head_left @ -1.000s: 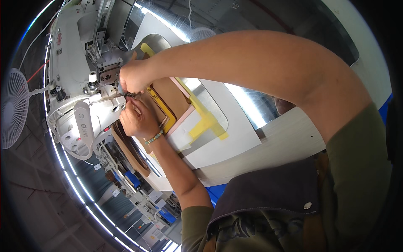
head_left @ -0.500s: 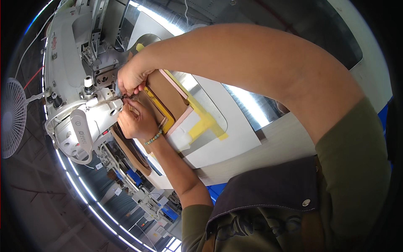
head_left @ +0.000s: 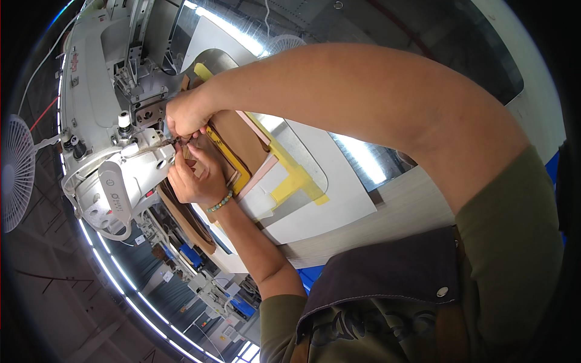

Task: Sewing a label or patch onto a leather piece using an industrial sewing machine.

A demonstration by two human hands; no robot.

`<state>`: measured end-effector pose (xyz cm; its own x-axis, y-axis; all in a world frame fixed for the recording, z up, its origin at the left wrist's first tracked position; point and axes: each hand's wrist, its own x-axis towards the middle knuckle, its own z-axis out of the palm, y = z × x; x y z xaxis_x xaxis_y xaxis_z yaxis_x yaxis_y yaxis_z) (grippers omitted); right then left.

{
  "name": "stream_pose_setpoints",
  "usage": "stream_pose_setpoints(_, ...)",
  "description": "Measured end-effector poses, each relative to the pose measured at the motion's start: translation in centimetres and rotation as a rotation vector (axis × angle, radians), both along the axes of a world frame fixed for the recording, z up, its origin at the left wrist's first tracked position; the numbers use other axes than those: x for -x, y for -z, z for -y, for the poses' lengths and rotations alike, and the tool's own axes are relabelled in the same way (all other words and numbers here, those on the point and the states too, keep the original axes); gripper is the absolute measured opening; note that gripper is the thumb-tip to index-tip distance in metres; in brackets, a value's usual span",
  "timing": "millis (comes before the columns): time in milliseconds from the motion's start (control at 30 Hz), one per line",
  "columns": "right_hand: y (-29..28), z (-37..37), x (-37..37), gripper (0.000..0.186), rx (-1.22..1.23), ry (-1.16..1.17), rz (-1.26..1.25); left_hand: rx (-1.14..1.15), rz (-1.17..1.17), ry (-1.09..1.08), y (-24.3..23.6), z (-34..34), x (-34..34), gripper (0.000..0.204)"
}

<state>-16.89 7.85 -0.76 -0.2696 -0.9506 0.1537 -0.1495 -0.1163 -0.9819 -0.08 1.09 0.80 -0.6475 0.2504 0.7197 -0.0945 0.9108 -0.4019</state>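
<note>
Both hands meet at the needle area of a large white sewing machine. My right hand reaches in from above, its fingers curled and pinched beside the small dark metal parts there. Just below it, my left hand, with a beaded bracelet at the wrist, has thumb and fingertips drawn together at the same spot. Whatever the fingertips hold is too small and covered to make out. Under and beside the hands lies a brown panel with a yellow strip frame on it.
A white board with a metal inset and yellow tape surrounds the brown panel. A white lamp-like device hangs on the machine head. At far left stands a white fan. More machines show below left.
The view has shifted slightly. My left hand's fingers have spread a little and turned, while its fingertips stay at the needle area. My right hand remains pinched there.
</note>
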Motion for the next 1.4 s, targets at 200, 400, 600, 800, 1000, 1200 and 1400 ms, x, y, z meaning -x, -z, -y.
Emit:
stream_pose_setpoints(200, -0.1, -0.3, -0.4, 0.016, -0.032, 0.042, -0.088, 0.028, 0.003, -0.032, 0.3, 0.5, -0.1, 0.018)
stream_pose_setpoints(400, 0.1, -0.5, -0.3, 0.021, -0.019, 0.014, -0.094, 0.085, -0.049, -0.041, 0.4, 1.1, 0.3, 0.009)
stream_pose_setpoints(600, 0.6, -0.1, 0.6, 0.027, 0.05, -0.053, 0.164, 0.052, -0.054, -0.036, 0.5, 1.1, 0.6, 0.008)
stream_pose_setpoints(800, 0.6, 0.0, 0.6, 0.023, 0.067, -0.079, 0.168, 0.056, -0.037, -0.048, 0.3, 0.7, 0.2, 0.01)
stream_pose_setpoints(1000, 1.2, 0.5, 0.9, 0.029, 0.098, -0.081, 0.154, 0.012, -0.019, -0.028, 0.2, -0.2, 0.3, 0.015)
stream_pose_setpoints(1200, 0.9, 0.4, 0.6, 0.028, 0.087, -0.083, 0.166, 0.077, -0.049, -0.085, 0.4, 0.8, 0.3, 0.014)
stream_pose_setpoints(1400, 0.7, 0.1, 0.6, 0.025, 0.064, -0.092, 0.161, 0.078, -0.038, -0.067, 0.3, 0.9, 0.5, 0.01)
